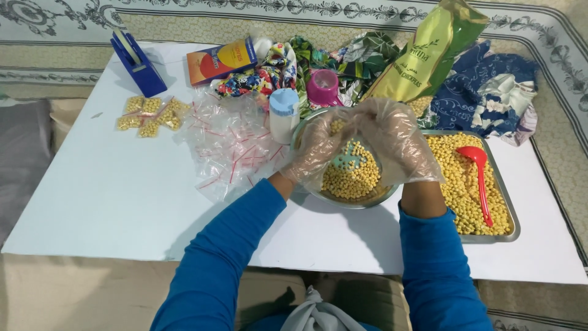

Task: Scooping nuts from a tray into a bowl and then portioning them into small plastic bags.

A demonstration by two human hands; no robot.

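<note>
Round metal bowl [343,197], one, part full of yellow chickpeas [355,178], at table centre, a pale green scoop [348,160] lying in it

Left hand [318,149] and right hand [397,144], both in clear plastic gloves, raised together over the bowl; fingers curled inward and meeting at the tips, some chickpeas showing between them (whether they pinch a bag, cannot tell)

Rectangular metal tray [513,214], one, right of the bowl and touching it, spread with chickpeas, one red ladle [479,178] lying on them

Tall green-and-yellow chickpea bag [429,55], one, leaning behind bowl and tray, printed label on its front

Orange and red flat carton [222,60], one, at the far edge

Blue tape dispenser [138,61], one, far left corner

Small filled packets [152,113], a cluster of about six, left of a loose heap of empty clear zip bags [229,144] with red seal strips

White bottle [284,115] with light blue cap, one; pink cup [323,87], one; patterned cloths [490,92] behind
</note>
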